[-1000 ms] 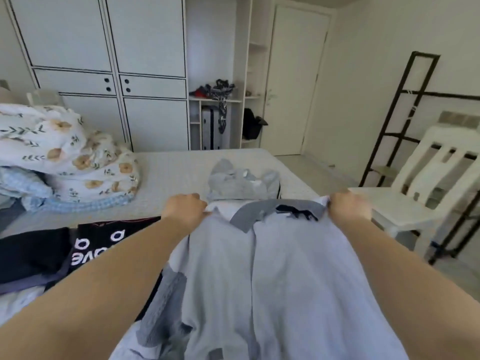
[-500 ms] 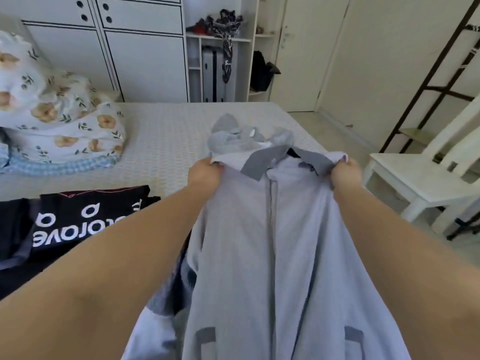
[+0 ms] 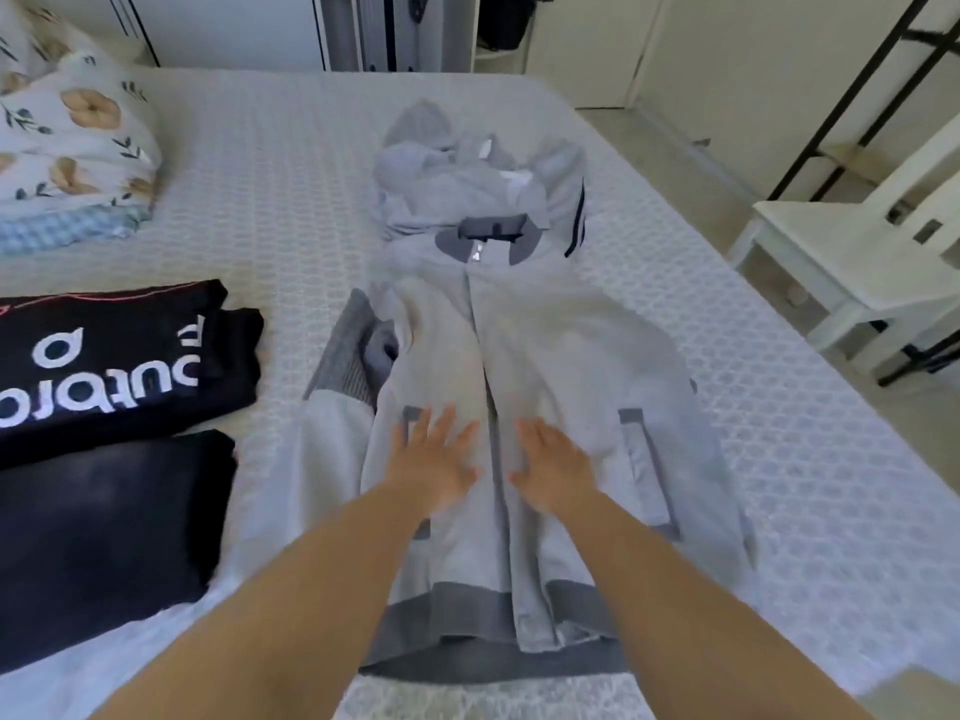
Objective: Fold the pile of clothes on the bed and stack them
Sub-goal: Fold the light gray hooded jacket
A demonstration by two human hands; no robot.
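A light grey zip jacket (image 3: 550, 356) with darker grey collar, hem and pocket trims lies spread face up along the bed (image 3: 270, 210), collar away from me. My left hand (image 3: 434, 459) and my right hand (image 3: 553, 465) lie flat on its front, one on each side of the zip, fingers straight. Its left sleeve (image 3: 332, 407) is bunched beside the body. Behind the collar lies a crumpled grey garment (image 3: 467, 174). At the left sit a folded black top with white letters (image 3: 119, 356) and a folded dark piece (image 3: 104, 527) in front of it.
A floral duvet (image 3: 72, 127) is heaped at the far left of the bed. A white chair (image 3: 862, 252) and a black metal rack (image 3: 883, 70) stand to the right of the bed. Cupboards and a shelf line the far wall.
Both hands let go of the jacket's collar and came back toward me. The jacket now lies flat on the bed, with both palms on its lower front.
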